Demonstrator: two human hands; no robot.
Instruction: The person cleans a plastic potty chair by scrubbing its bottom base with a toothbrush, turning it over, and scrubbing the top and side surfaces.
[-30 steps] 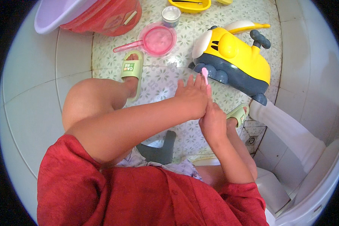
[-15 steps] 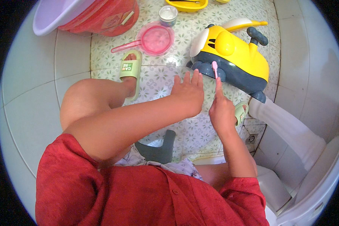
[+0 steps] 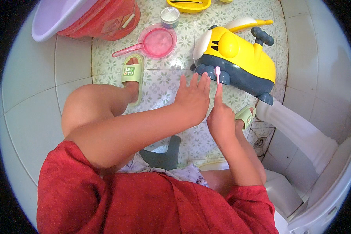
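Held up in front of me, my right hand (image 3: 222, 118) closes around a pink toothbrush (image 3: 217, 74), its index finger stretched along the handle and the pale head pointing away. Close on its left is my left hand (image 3: 194, 95), back upward, with fingers stretched out and nothing visible in them. Beyond both hands, on the floor, stands a yellow and dark grey ride-on toy (image 3: 238, 54) with a white face part and a dark handlebar. The toothbrush head overlaps the toy's dark lower front in view; whether they touch I cannot tell.
At the far left sit a red bucket (image 3: 112, 26) and a lilac basin (image 3: 46, 23). A pink dipper (image 3: 156, 42), a small jar (image 3: 170, 17) and a yellow tray (image 3: 191, 6) are on the tiled floor. A white pedestal (image 3: 296, 128) stands at right.
My right hand has moved left with the toothbrush, nearer my left hand, and the brush now stands more upright in view. The floor objects appear shifted slightly left.
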